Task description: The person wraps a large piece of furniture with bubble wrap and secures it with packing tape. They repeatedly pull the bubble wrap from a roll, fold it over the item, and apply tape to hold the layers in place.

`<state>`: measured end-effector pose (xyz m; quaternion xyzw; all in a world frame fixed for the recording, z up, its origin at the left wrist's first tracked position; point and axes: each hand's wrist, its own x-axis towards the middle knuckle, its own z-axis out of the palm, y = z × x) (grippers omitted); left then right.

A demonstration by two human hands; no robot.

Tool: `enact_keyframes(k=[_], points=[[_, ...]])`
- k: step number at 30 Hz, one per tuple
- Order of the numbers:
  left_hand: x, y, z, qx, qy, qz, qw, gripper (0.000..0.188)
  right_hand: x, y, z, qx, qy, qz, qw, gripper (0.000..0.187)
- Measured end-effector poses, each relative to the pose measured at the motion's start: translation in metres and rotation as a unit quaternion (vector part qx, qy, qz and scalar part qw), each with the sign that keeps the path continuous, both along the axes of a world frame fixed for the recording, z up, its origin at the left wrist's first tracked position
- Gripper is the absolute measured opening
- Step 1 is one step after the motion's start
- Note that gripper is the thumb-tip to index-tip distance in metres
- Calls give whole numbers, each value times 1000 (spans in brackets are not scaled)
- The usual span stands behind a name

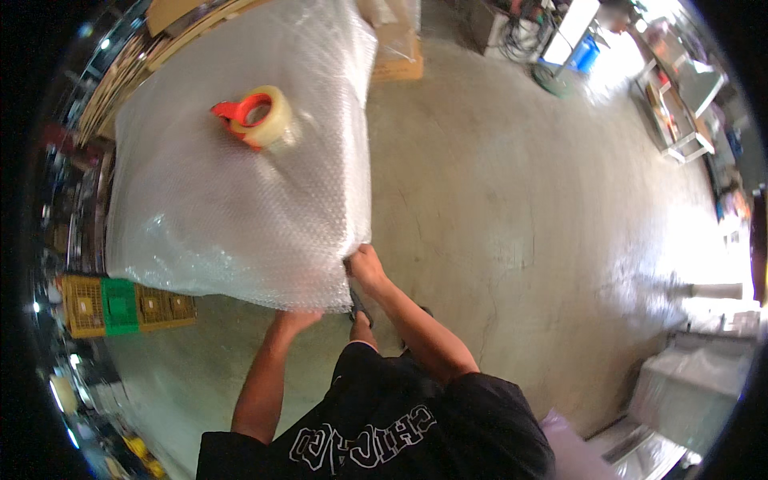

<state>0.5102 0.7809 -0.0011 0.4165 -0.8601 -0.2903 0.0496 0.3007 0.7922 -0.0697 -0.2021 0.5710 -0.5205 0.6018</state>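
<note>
A large block-shaped load wrapped in clear bubble wrap point(232, 200) fills the upper left. My right hand point(367, 268) is closed on the bubble wrap at the load's near right corner, its fingers curled in at the side edge. Along the near edge, just left of that corner, my left hand point(298, 319) reaches under the hanging wrap; its fingers are hidden there. On top of the load, toward the far side, lies a roll of clear packing tape point(276, 120) in a red tape dispenser point(227, 110).
Yellow and green plastic crates point(120, 306) stand left of the load, near stacked flat cardboard point(128, 76). A cardboard box point(398, 60) sits beyond it. Concrete floor point(464, 192) stretches right, toward a metal-framed cart point(680, 128) and a plastic-covered stack point(692, 392).
</note>
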Motion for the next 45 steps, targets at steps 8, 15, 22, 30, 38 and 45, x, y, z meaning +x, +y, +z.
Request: enact_keyframes(k=[8,15,22,30,38,45], points=[[-48,92,31,439,682,276,516,77,-9,1,-10,-91,-72,10,993,41],[-85,95,-37,272,585,496,581,41,-19,-17,-30,-67,-135,95,984,60],[-92,69,-96,293,551,441,645,36,-39,-14,-24,-70,-145,172,972,50],[-98,30,-144,253,539,369,713,23,-48,-7,-20,-122,29,252,960,40],[-106,20,-100,237,613,338,674,17,-46,48,26,-176,120,206,955,36],[-76,17,-131,313,451,284,786,25,-35,22,24,-264,436,186,840,30]])
